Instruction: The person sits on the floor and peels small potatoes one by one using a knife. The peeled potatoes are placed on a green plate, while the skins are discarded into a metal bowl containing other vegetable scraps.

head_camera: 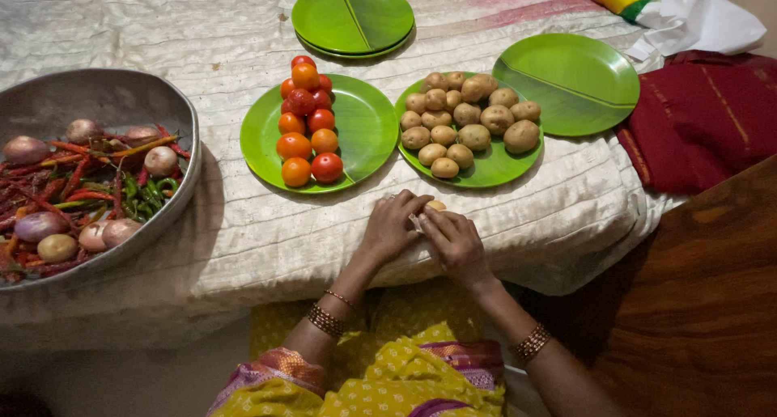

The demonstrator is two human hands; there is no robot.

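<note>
My left hand (394,223) and right hand (455,241) pinch one small potato (436,206) together, just below the potato plate (486,168). Left of that plate sits the tomato plate (364,130); farther left, the metal bowl (113,101) of chillies and onions.

Yellow patterned garment with purple-orange woven border; gold beaded bangles on both wrists, thin bracelet also near left hand (392,225); right hand (455,241) bare

Five green plates (579,81), ten tomatoes (307,126)
</note>
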